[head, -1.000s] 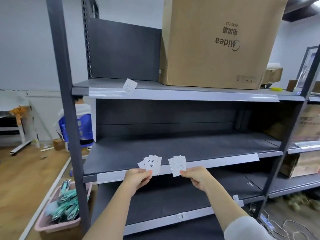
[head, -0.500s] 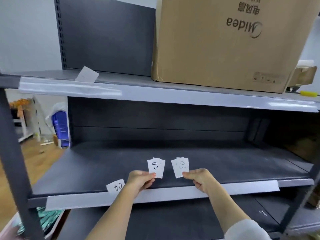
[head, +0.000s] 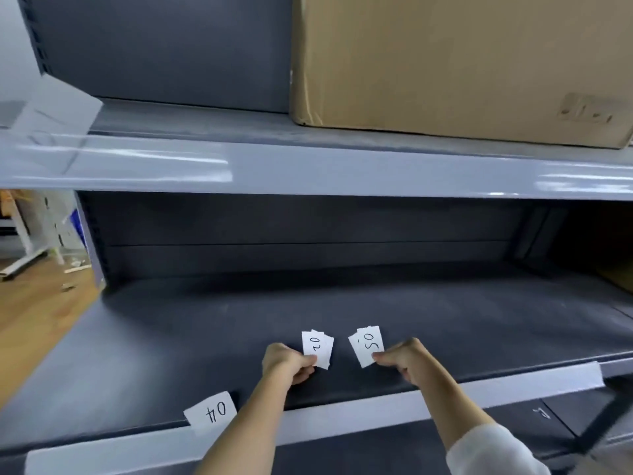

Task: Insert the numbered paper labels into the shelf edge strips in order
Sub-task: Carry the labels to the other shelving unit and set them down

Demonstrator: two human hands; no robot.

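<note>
My left hand (head: 289,365) pinches a small stack of white paper labels (head: 318,347); the top one reads 02. My right hand (head: 406,363) pinches another few labels (head: 368,344), the top one marked 05. Both hands hover over the front of the dark middle shelf (head: 205,337). A label marked 04 (head: 212,412) stands tucked in that shelf's white edge strip (head: 445,395), left of my left arm. Another paper label (head: 58,108), blurred, sticks up from the upper shelf's edge strip (head: 308,173) at the far left.
A large brown cardboard box (head: 462,63) stands on the upper shelf at the right. A lower shelf (head: 548,413) shows beneath my right arm. Wooden floor (head: 30,320) and white furniture legs lie left of the shelf unit.
The view has come closer to the shelves and shifted right; the 04 label in the middle strip has come into sight. Both hands hold their labels as before, slightly further over the shelf.
</note>
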